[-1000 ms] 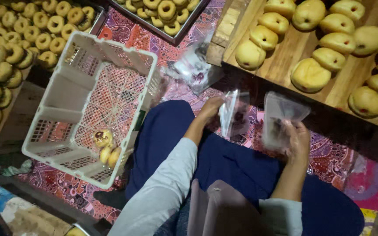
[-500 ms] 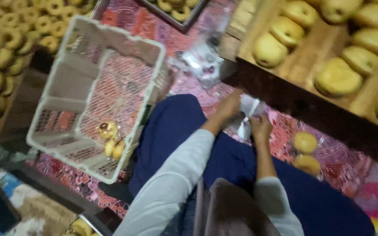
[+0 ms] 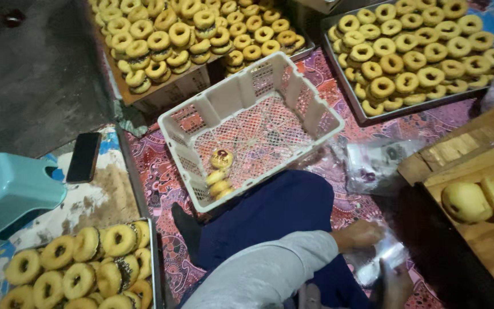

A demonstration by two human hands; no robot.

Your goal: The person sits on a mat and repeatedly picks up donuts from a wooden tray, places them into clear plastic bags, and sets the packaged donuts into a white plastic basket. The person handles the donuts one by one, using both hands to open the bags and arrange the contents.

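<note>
White perforated plastic crate (image 3: 201, 114) at centre holds a few wrapped pastries (image 3: 219, 174). Trays of ring-shaped golden doughnuts (image 3: 407, 51) lie far. Light-blue plastic stool (image 3: 7, 194) and black phone (image 3: 83, 157) sit left.

Single head cam — worn on person, looks steeply down over lap at floor. Close range: white crate (image 3: 253, 129) mid-frame, doughnut trays (image 3: 407, 54) along top edge, hands cut off at bottom. No 2nd view.
</note>
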